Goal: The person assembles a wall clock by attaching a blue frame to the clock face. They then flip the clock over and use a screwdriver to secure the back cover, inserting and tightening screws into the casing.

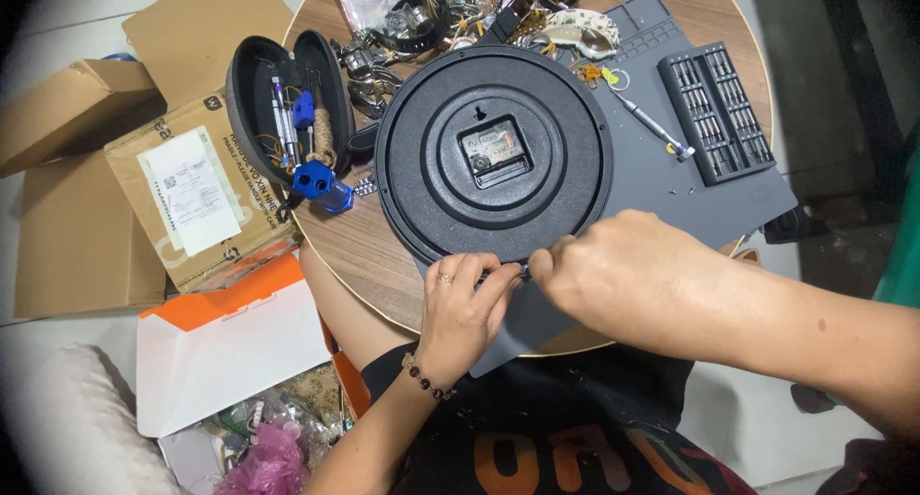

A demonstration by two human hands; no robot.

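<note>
Both hands worked the near rim of the round black plastic wall clock (494, 150), lying face-down. The left hand (460, 308) pinched that rim; the right hand (623, 275) held a thin metal tool (522, 272) there. The next move likely called for steady prying.

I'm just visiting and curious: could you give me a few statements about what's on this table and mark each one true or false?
1. The round black clock lies face down, its back with the small movement showing. True.
2. Both hands meet at the clock's near edge. True: the left hand and right hand pinch there together; a thin tool between them is hard to make out.
3. The clock rests on a red cloth. False: it lies partly on a grey mat over the wooden table.
4. The bit set is left of the clock. False: it sits to the right, on the mat.
5. An open black case with small tools lies left of the clock. True.
</note>
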